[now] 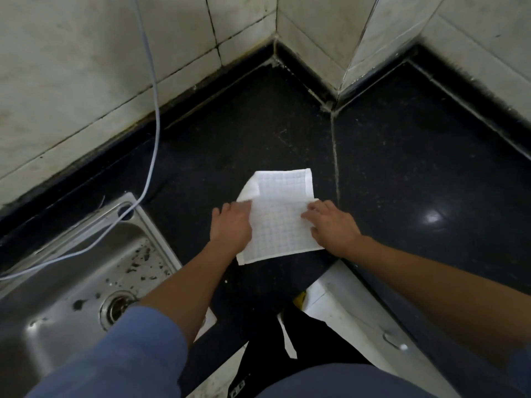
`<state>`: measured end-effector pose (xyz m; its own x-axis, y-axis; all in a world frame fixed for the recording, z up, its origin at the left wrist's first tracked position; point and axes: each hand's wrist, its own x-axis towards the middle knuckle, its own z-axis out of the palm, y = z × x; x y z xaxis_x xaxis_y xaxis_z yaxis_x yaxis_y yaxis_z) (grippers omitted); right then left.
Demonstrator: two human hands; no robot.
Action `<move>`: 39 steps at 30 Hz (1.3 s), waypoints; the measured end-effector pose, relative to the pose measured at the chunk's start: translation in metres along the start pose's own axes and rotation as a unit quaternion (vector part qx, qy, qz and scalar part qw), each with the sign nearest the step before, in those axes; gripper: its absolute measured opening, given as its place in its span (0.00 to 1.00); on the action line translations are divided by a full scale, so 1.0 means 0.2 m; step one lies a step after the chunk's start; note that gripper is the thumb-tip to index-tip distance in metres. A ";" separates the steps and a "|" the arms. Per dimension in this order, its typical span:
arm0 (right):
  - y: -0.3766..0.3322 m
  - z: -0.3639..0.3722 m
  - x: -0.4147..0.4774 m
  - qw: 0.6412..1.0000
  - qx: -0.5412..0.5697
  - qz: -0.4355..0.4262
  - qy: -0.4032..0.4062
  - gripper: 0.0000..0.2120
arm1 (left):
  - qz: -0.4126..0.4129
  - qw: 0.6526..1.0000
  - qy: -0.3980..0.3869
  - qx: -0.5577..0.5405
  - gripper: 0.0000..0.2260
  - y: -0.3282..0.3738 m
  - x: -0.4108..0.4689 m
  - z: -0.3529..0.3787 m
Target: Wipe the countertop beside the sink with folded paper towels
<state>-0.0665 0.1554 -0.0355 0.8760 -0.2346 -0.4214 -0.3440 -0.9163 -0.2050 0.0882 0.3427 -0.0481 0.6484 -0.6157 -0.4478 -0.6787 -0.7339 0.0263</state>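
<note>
Head view: the left hand (231,225) and right hand (330,225) are pressed, apart, on opposite edges of the paper towel (280,219). It is spread between them on the countertop (402,168), its long axis pointing away, right of the sink (71,268).

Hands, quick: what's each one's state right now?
Left hand: at left edge of the folded paper towel; grip cannot be told.
Right hand: open, pressing the towel.

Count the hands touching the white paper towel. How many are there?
2. The left hand rests on the left edge of the paper towel, nearer the sink. The right hand rests on its right edge. No others seem hidden.
</note>
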 end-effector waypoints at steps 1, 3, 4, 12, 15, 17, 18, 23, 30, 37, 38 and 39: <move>-0.01 0.02 0.00 1.000 -0.020 -0.007 -0.023 0.20 | -0.041 0.998 -0.005 -0.040 0.29 -0.02 0.04 -0.02; -0.01 0.05 -0.02 0.999 -0.032 -0.009 -0.025 0.21 | -0.123 0.982 0.001 -0.146 0.33 -0.08 0.10 -0.07; 0.00 0.05 -0.03 0.999 -0.033 -0.010 -0.021 0.21 | -0.144 0.974 0.009 -0.177 0.33 -0.11 0.12 -0.08; -0.04 0.08 -0.13 0.990 -0.116 -0.082 -0.018 0.16 | 0.080 0.994 0.014 -0.072 0.14 -0.02 -0.12 0.01; -0.05 0.10 -0.10 0.988 -0.127 -0.084 -0.020 0.14 | 0.161 0.984 0.041 -0.058 0.13 0.06 -0.21 0.11; -0.04 0.07 -0.08 0.990 -0.115 -0.086 0.007 0.10 | 0.191 0.979 0.045 -0.057 0.14 0.11 -0.24 0.15; -0.03 0.06 -0.07 0.990 -0.103 -0.091 0.027 0.09 | 0.197 0.978 0.045 -0.058 0.16 0.13 -0.25 0.17; 0.01 0.04 -0.10 0.982 -0.089 -0.120 0.116 0.07 | 0.172 0.980 0.084 -0.046 0.07 0.13 -0.29 0.20; 0.05 0.18 -0.24 0.986 -0.098 -0.128 0.040 0.11 | 0.242 0.966 0.074 -0.050 0.10 0.01 -0.40 0.28; 0.11 0.02 -0.25 0.990 0.093 -0.028 -0.099 0.07 | 0.146 0.955 -0.045 -0.253 0.08 -0.07 -0.45 0.18; 0.13 -0.02 -0.23 0.989 0.124 -0.007 -0.083 0.05 | 0.097 0.944 -0.036 -0.313 0.07 -0.08 -0.41 0.13; 0.15 -0.06 -0.19 0.986 0.154 0.016 -0.062 0.04 | 0.051 0.928 -0.018 -0.368 0.07 -0.09 -0.37 0.07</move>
<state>-0.1061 0.1327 -0.0142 0.8214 -0.2024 -0.5331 -0.4740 -0.7622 -0.4409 0.0473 0.4060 -0.0286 0.5726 -0.6922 -0.4393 -0.3079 -0.6782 0.6673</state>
